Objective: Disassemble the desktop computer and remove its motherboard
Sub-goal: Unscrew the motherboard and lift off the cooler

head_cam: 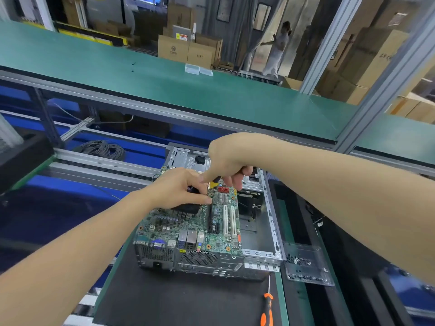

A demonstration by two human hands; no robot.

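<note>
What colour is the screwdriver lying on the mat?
Orange and black handle, with a metal shaft; head view.

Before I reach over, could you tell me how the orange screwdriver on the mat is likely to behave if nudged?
The orange screwdriver will probably roll, with its rounded handle lying flat on the black mat. It looks stiff and light. It lies near the mat's edge, so a push could send it off.

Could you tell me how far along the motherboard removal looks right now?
Done: the case is open. In hand: the left hand steadies the black cooler while the right hand works a yellow-handled tool. Left: the motherboard is not yet out.
</note>
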